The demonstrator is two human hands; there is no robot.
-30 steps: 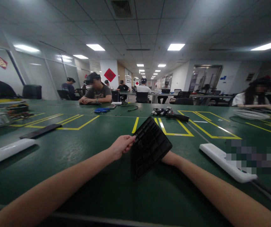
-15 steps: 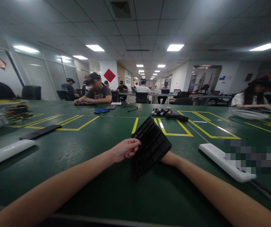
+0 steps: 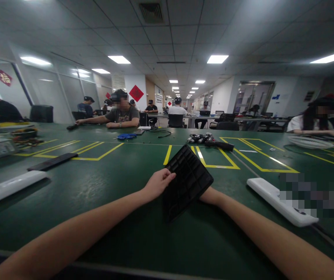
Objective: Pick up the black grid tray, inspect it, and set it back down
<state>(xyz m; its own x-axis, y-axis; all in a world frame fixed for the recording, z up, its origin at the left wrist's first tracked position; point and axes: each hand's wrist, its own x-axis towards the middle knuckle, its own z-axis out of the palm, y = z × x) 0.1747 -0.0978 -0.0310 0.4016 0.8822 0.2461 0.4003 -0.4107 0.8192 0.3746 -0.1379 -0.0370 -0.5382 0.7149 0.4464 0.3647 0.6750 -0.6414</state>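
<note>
One black, gridded plastic tray [image 3: 188,182] tilts above the green table [image 3: 143,243]. Left hand [image 3: 156,184] has fingertips together beside it; right hand's [image 3: 210,195] grip I cannot tell. Steady support helps careful fingerwork.

Open-plan office or shared workroom. Long green table [image 3: 111,229] with yellow tape outlines [image 3: 230,158] and white power strips [image 3: 282,202]; people [image 3: 123,111] seated at tables, office chairs [image 3: 41,113], tiled ceiling [image 3: 181,35] with panel lights [image 3: 217,59], glass partitions [image 3: 46,91].
</note>
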